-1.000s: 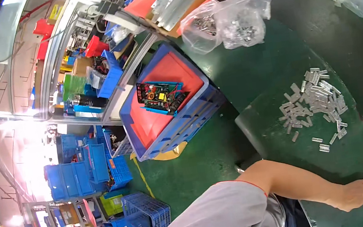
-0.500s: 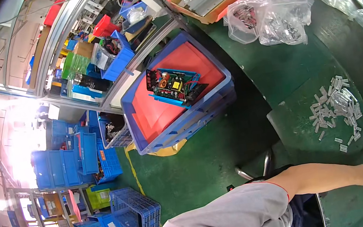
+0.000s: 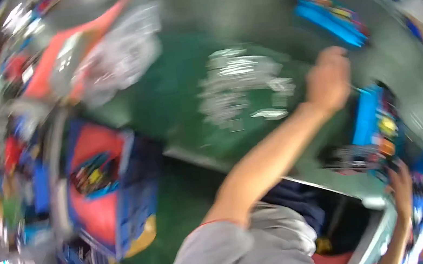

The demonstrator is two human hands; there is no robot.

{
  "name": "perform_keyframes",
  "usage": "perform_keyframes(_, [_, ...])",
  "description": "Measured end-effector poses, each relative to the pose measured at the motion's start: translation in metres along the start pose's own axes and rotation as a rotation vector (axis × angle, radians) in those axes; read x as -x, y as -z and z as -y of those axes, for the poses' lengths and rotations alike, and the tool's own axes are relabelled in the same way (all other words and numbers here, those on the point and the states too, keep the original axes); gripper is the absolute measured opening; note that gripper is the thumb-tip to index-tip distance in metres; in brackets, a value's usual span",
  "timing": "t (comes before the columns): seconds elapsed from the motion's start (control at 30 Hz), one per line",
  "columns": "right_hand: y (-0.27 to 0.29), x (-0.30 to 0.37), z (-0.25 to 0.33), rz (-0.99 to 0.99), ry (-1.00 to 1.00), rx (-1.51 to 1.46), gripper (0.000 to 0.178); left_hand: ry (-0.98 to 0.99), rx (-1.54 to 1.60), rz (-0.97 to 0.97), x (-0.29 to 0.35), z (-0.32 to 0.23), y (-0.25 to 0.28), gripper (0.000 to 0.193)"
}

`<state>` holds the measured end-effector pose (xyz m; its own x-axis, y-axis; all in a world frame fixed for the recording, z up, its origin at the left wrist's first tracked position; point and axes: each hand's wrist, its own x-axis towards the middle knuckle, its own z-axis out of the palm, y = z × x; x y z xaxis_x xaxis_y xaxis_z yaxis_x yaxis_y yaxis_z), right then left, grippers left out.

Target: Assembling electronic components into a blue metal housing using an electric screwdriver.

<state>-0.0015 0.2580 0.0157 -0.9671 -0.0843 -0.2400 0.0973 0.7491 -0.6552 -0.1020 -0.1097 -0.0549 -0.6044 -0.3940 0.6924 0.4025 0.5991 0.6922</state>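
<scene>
Motion blur smears the blue crate (image 3: 135,168) and everything around it. White glare burns at its lower left; fisheye distortion bends the outer surroundings.

Our left hand (image 3: 328,81) blurs right of centre; we cannot tell whether the right hand (image 3: 401,185), smeared at lower right, touches the blue-framed circuit unit (image 3: 367,117).

Left hand (image 3: 328,80) outstretched, right hand (image 3: 401,186) well apart
</scene>
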Motion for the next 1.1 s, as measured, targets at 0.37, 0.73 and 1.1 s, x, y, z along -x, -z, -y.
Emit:
perform_keyframes(0.37, [0.001,0.016,-0.021,-0.089,0.271,0.452,0.058,0.324,0.325,0.815,-0.006,-0.002,0.031,0.026])
perform_keyframes(0.73, [0.008,-0.035,0.030,0.076,0.373,0.486,0.050,-0.043,-0.381,0.665,0.062,-0.047,0.166,0.037])
perform_keyframes(1.1, [-0.006,-0.038,0.028,-0.314,0.490,0.104,0.028,0.030,-0.375,0.580,0.090,-0.049,0.150,0.019])
